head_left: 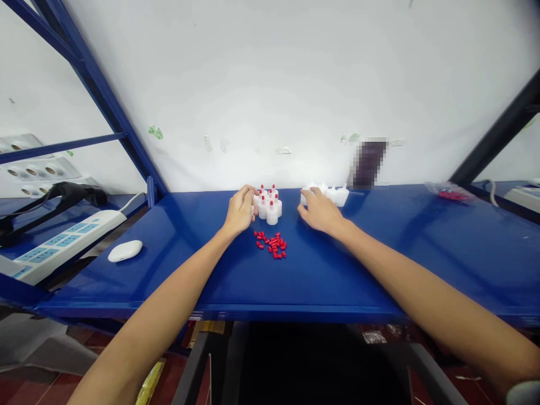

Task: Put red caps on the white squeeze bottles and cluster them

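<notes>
My left hand (241, 210) is curled around a small white dropper bottle (253, 210) at the left edge of a cluster. Several white bottles with red tips (272, 212) stand upright in that cluster, close together. To the right, my right hand (320, 210) has thumb and fingers around a white bottle (302, 199), partly hidden by the hand. Beside it stand several white bottles with bare pointed nozzles (341, 196). In front of the red-tipped cluster, loose small red caps (276, 245) lie scattered on the blue table (295, 287).
A white rounded case (125, 251) lies on the left of the table, near a power strip (67, 242) and a black strap (63, 199). Blue posts (113, 95) rise at the left. A clear bag with red contents (451, 193) lies at the far right. A blurred dark object (369, 163) is at the back.
</notes>
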Motion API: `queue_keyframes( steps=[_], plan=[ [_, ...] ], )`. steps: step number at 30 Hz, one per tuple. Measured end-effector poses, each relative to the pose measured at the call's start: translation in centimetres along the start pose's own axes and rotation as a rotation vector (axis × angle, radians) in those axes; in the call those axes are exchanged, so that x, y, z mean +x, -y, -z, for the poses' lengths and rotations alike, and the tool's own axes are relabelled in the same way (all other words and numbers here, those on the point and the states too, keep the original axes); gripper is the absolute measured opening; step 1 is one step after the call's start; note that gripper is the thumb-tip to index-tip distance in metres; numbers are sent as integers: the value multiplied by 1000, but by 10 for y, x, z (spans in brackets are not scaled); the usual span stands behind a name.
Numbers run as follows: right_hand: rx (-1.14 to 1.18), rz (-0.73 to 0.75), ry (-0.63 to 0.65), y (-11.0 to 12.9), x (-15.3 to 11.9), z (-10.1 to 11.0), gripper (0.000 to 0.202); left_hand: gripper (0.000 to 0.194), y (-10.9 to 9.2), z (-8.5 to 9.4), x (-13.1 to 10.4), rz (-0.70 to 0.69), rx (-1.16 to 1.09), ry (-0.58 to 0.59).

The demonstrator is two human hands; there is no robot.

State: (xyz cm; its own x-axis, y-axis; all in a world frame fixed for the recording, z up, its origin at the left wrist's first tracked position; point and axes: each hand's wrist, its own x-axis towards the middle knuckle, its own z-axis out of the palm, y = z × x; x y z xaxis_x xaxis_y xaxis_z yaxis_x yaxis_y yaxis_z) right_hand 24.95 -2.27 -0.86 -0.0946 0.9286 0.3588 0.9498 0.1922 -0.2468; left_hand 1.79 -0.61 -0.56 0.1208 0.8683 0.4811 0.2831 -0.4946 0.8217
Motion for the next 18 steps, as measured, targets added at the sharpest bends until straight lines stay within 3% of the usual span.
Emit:
queue_keyframes(
  steps=[6,12,18],
  plan=[
    [49,152,-13,8,-6,-1,49,23,7,-2,1,-10,5,19],
    [91,252,-9,2,-2,-12,47,23,9,-1,2,-87,168,36],
    [231,292,22,-10,7,-26,49,34,2,-1,-3,-87,11,111]
  ],
)
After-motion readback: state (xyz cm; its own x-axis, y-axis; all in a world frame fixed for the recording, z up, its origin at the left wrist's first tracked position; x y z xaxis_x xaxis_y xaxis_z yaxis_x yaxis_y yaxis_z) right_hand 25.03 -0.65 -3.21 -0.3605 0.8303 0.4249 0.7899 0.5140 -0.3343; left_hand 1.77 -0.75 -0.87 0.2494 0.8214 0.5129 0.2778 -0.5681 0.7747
